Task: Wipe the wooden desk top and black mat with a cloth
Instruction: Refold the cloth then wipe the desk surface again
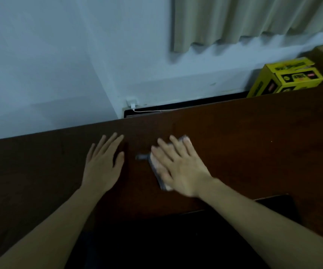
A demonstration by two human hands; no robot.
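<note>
Black mat [176, 239] nearest; cloth [156, 169] under flat right hand [180, 167], beside left hand [103, 164].

Two bare forearms, left hand [103, 164] and right hand [180, 167] ungloved, no sleeves visible.

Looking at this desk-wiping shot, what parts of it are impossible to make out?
All in the head view:
- cloth: mostly hidden under the right hand, and motion-blurred.
- black mat: crossed by both forearms, cut off by the bottom edge.
- yellow box: print too small and blurred to read.
- wooden desk top: dim light hides any dust or streaks.
</note>
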